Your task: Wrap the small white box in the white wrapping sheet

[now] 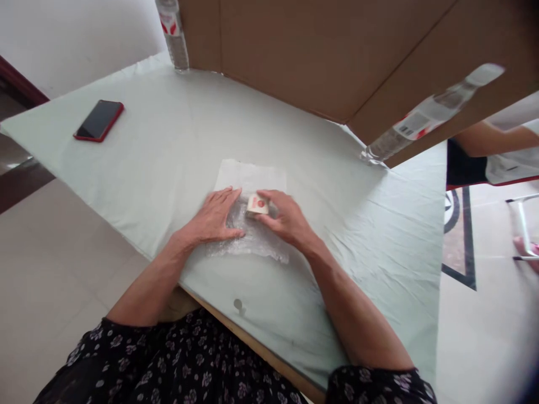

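A small cream box with red print is gripped between the thumb and fingers of my right hand. It sits over a crinkled clear plastic wrap, which looks like bubble wrap, lying on the table. My left hand rests on the left side of the wrap, its fingers stretched out and its thumb apart, just left of the box. A white sheet shows beyond the wrap, partly covered by it.
A pale green cloth covers the table. A phone in a red case lies at the left. Brown cardboard panels stand at the back, with a water bottle at left and another bottle at right. Another person's arm shows at right.
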`<state>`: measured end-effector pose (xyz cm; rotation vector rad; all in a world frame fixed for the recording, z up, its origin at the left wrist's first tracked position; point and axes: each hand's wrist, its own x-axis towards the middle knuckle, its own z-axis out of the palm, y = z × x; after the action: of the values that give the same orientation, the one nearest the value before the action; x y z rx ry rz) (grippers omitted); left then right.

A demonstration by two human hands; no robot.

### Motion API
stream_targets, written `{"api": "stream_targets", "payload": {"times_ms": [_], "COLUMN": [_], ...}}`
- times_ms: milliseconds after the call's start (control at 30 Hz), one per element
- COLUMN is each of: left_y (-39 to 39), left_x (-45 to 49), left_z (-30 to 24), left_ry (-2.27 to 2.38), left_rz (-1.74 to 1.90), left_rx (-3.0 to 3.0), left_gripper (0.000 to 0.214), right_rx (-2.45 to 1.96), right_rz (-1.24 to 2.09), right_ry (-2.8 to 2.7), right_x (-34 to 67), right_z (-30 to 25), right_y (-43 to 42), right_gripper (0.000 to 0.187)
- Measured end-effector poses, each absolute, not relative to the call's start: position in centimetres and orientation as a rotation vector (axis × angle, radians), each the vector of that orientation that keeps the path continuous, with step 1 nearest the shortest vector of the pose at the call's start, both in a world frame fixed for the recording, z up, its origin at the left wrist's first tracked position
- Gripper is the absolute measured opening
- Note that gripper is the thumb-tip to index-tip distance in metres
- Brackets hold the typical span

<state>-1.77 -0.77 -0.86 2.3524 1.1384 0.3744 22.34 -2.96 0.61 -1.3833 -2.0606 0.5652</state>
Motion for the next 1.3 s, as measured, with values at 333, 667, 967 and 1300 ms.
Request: {"api": "stream_targets", "payload": {"times_ms": [333,667,967,1300], "left_y": [-0.6,-0.4,0.3,-3.1], "left_x": [-1.6,-2.0,-2.9,-3.8], "left_z": [-0.5,-0.4,0.2,1.2], "left_ry": [1.133,1.141,1.16,1.313], "left_rz": [0.312,0.266,0.118,0.12], "left_rx": [2.402,2.439,2.431,2.395], "left_gripper": [0.101,0.106,0.11,0.089], "right_rx": [-1.696,-1.379,-1.41,-1.421], "right_rz": [0.206,0.45,0.604,0.597], "right_ry": [-1.737,-2.323,-2.444,-2.423], "right_x": [33.0,23.1,24.5,24.4], "right_z": [0.6,0.4,-1.4,-2.0], "right_y": [-6.6,-6.2,-6.0,-5.9], "right_gripper": [0.052,0.08,0.103,0.103]}}
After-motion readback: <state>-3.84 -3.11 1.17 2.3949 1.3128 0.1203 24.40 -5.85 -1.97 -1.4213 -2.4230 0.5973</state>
